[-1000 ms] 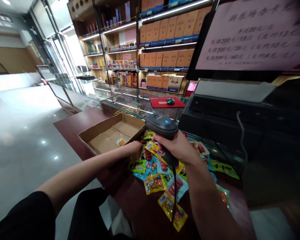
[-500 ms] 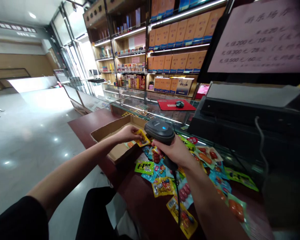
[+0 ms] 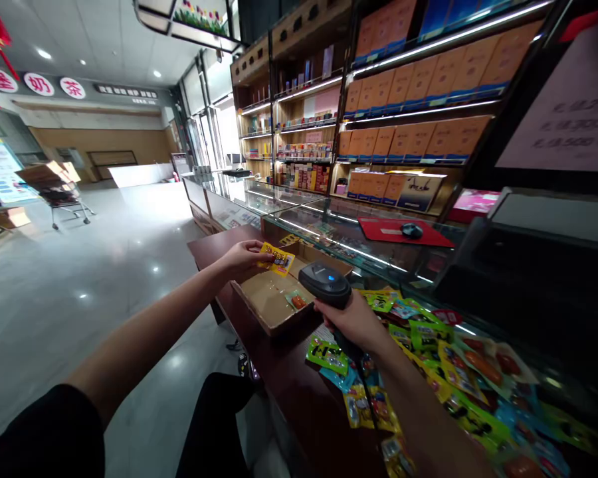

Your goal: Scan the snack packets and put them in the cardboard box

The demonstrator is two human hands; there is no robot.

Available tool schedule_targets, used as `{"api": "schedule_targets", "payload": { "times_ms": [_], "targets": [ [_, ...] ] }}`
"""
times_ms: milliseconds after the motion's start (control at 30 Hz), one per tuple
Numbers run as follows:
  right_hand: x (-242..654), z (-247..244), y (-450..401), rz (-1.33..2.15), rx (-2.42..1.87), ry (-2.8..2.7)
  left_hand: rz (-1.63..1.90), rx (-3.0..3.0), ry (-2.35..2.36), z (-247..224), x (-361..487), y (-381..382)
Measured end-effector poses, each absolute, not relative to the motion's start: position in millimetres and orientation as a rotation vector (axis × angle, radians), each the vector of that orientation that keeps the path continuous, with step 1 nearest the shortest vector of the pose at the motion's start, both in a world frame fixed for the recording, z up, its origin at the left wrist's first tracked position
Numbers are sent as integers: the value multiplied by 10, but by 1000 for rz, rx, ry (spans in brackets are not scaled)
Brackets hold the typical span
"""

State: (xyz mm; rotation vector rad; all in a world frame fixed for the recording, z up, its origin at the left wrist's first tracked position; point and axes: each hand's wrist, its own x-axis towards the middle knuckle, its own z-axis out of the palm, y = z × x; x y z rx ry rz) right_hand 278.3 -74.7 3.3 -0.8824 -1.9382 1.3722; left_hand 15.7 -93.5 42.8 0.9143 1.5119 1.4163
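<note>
My left hand (image 3: 246, 259) pinches a small yellow snack packet (image 3: 278, 259) by its left end, above a shallow cardboard box (image 3: 259, 302). Inside the box lies one clear packet with an orange-brown snack (image 3: 297, 301). My right hand (image 3: 355, 322) is wrapped around the handle of a black barcode scanner (image 3: 323, 284), whose top shows a blue light. The scanner's head points left, over the box's right side. Under and beyond my right forearm, a heap of green, yellow and blue snack packets (image 3: 431, 335) covers the dark red table (image 3: 279, 378).
A glass display counter (image 3: 323, 222) runs behind the box, bearing a red mat (image 3: 379, 232) and a computer mouse (image 3: 411, 230). A dark monitor and machine (image 3: 528, 259) stand at the right. The scanner's cable (image 3: 370, 405) hangs down past the packets. Shelves of orange boxes (image 3: 418, 143) line the back.
My left hand has drawn the yellow packet left, away from the scanner and over the box. The view has turned left, showing more of the shop floor.
</note>
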Motion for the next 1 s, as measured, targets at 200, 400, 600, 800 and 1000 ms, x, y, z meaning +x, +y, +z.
{"api": "schedule_targets", "payload": {
  "times_ms": [200, 400, 600, 800, 1000],
  "targets": [
    [2772, 22, -779, 1341, -885, -1956, 1409, 922, 1484, 413, 209, -957],
    [2752, 33, -792, 1312, -900, -1965, 1356, 973, 1458, 393, 232, -932],
    [2768, 3, -761, 1297, -906, -1946, 1334, 967, 1427, 368, 243, -928],
    [2779, 14, -761, 1289, -900, -1927, 1322, 953, 1403, 383, 257, -933],
    [2794, 3, -721, 1282, -892, -1937, 1318, 965, 1417, 392, 250, -927]
  ]
}}
